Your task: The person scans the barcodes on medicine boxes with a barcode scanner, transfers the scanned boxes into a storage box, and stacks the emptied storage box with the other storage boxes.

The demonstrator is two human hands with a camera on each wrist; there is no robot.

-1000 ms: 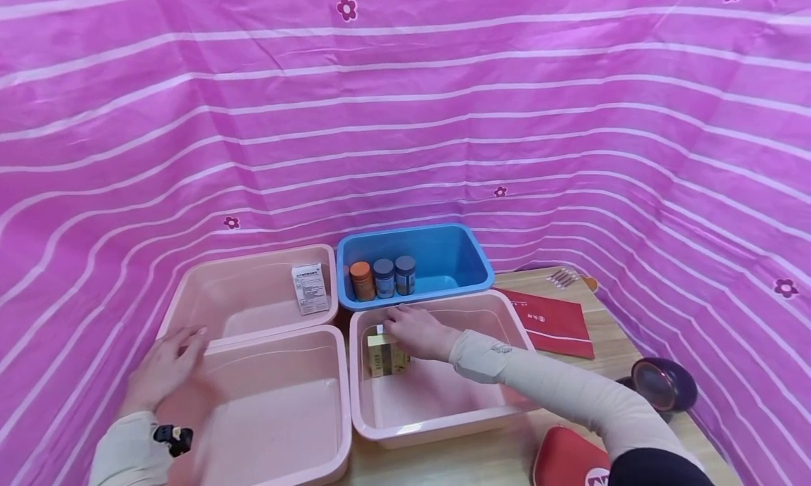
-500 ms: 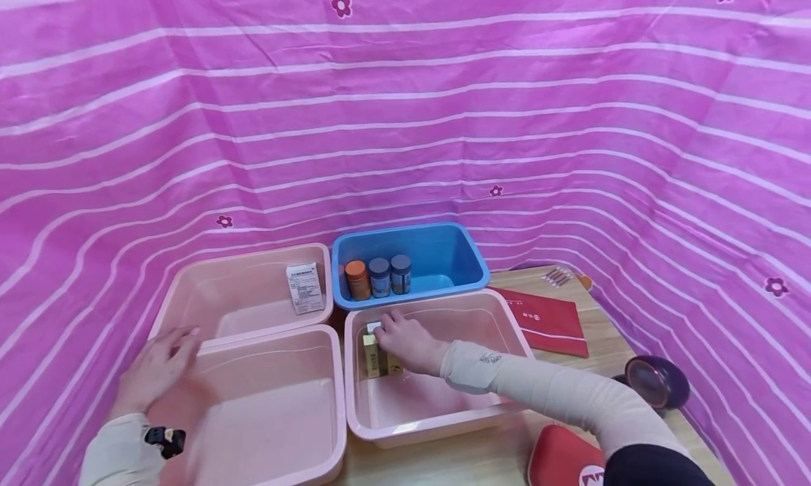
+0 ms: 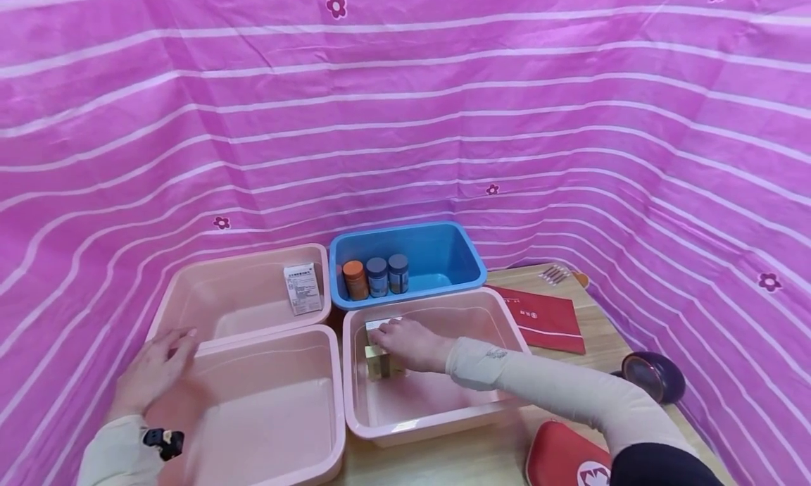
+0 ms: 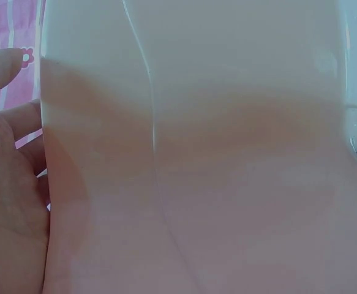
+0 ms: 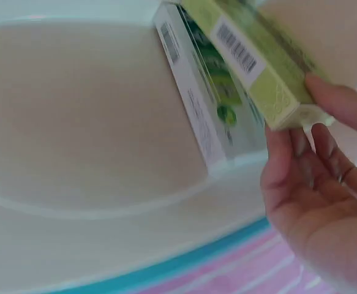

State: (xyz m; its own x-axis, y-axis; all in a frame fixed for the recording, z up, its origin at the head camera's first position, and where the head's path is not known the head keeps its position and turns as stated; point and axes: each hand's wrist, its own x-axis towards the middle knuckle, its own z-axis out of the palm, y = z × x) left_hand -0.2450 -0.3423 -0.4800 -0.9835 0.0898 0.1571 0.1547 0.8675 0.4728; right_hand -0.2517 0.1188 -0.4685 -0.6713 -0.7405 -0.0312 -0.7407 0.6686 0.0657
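Observation:
In the head view my right hand (image 3: 418, 345) reaches into the near right pink bin (image 3: 443, 421) and pinches a yellow-green carton (image 3: 376, 365). The right wrist view shows thumb and fingers at one end of this carton, which has a barcode on its side. It overlaps a white and green carton (image 5: 190, 101) lying along the bin's wall. My left hand (image 3: 152, 373) rests at the left rim where the two left pink bins meet, fingers relaxed. In the left wrist view its fingertips are partly hidden behind the bin wall (image 4: 196, 184).
The blue bin (image 3: 446, 257) holds an orange jar (image 3: 355, 282) and two dark-lidded jars (image 3: 388, 278). A white carton (image 3: 303, 290) leans in the far left pink bin (image 3: 222, 278). To the right lie a red folder (image 3: 545, 320), a red case (image 3: 557, 458) and a dark rounded object (image 3: 655, 379).
My right hand has turned the yellow-green carton, and its top face shows now. More of the white and green carton behind it is visible. The left hand stays at the rim.

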